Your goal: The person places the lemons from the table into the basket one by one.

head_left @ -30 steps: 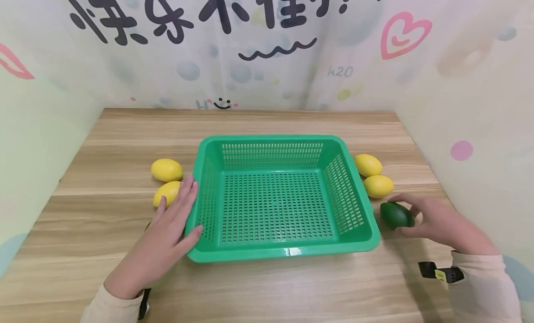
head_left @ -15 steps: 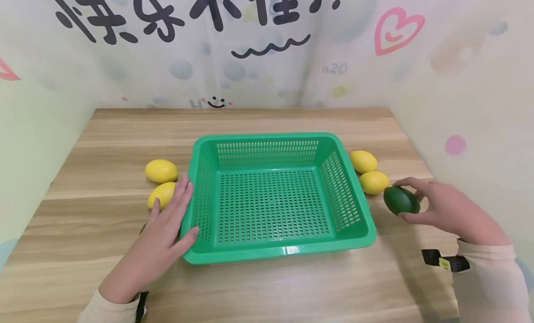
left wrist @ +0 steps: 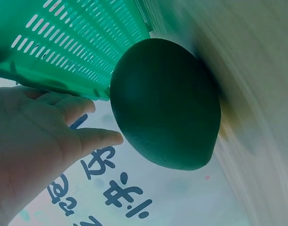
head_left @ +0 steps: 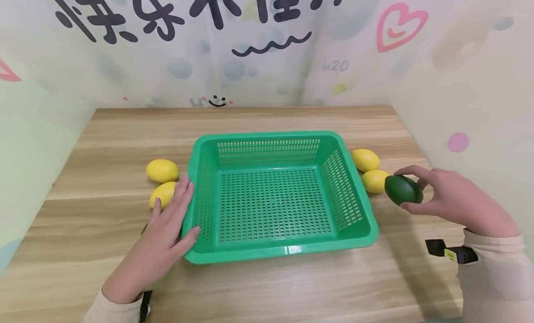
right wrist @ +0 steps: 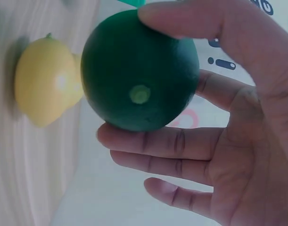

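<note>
My right hand (head_left: 454,198) pinches a dark green avocado (head_left: 403,190) between thumb and fingers, held above the table to the right of the basket. In the right wrist view a pale stem spot shows on this avocado (right wrist: 140,70). My left hand (head_left: 156,244) lies with extended fingers along the left rim of a green plastic basket (head_left: 275,251), whose perforated floor is bare. Beneath the left hand another dark green avocado (left wrist: 165,103) sits on the table beside the basket; in the head view it is almost wholly hidden by that hand.
Two lemons (head_left: 162,170) lie left of the basket, the nearer one partly behind the left fingers. Two more lemons (head_left: 375,181) sit against its right side, close to the held avocado. A printed wall (head_left: 267,72) bounds the wooden table (head_left: 233,290) at the back.
My right hand has lifted the avocado off the table and moved it slightly up and to the right. The left hand stays at the basket's rim. The head view has shifted a little.
</note>
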Demonstrator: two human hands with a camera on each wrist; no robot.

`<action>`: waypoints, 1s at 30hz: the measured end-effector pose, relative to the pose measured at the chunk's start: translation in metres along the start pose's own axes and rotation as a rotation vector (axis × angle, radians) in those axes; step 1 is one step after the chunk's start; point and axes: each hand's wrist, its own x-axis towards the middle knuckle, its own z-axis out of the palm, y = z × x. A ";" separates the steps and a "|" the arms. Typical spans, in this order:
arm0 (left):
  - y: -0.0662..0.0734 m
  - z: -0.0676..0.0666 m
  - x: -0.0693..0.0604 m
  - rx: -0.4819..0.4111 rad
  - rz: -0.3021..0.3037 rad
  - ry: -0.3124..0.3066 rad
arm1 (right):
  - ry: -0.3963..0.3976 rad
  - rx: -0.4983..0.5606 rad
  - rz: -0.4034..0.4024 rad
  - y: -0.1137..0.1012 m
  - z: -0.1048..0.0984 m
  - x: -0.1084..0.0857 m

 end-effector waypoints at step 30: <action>0.000 0.001 0.002 0.003 -0.003 0.019 | 0.134 -0.044 -0.223 -0.040 -0.040 0.033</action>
